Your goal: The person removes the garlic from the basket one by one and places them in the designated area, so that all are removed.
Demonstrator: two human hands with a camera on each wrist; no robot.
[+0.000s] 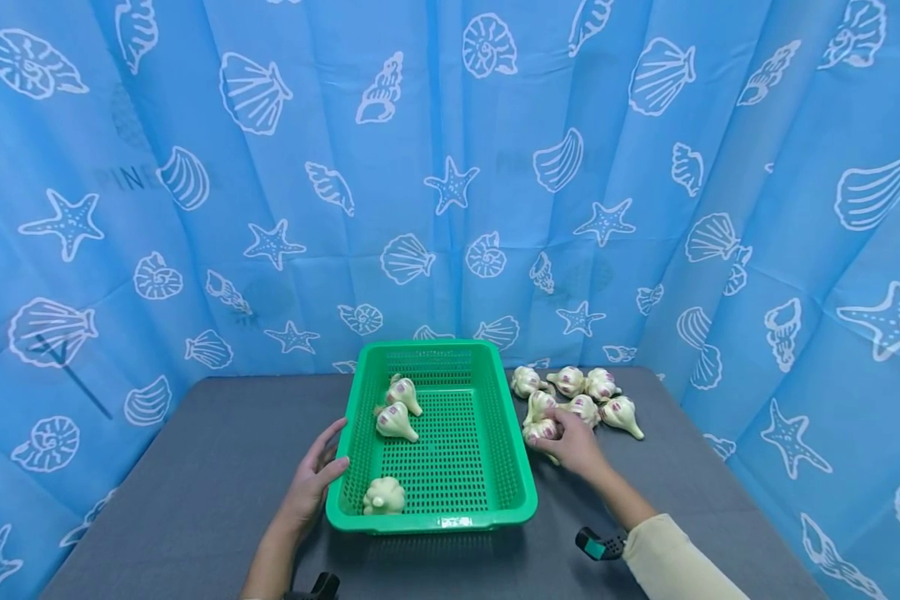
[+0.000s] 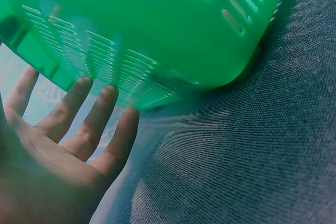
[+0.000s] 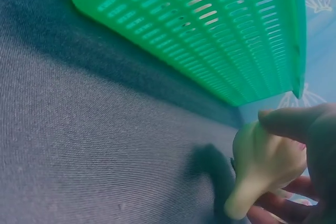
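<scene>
A green plastic basket [image 1: 525, 467] with slotted walls stands on the dark cloth-covered table, holding a few garlic bulbs [image 1: 396, 422] along its left side. My left hand [image 1: 311, 483] touches the basket's left wall with fingers extended; in the left wrist view the fingertips [image 2: 108, 92] lie against the slotted side. To the right of the basket, my right hand [image 1: 576, 446] grips a garlic bulb [image 3: 268, 158] between thumb and fingers, its stem pointing down toward the cloth. That bulb is at the near edge of a cluster of garlic bulbs [image 1: 567, 382].
One bulb [image 1: 384, 497] sits in the basket's near left corner. A blue curtain [image 1: 450, 208] with white shell and starfish prints hangs behind and beside the table [image 1: 217, 467]. Dark wrist straps [image 1: 600, 543] are on the forearms.
</scene>
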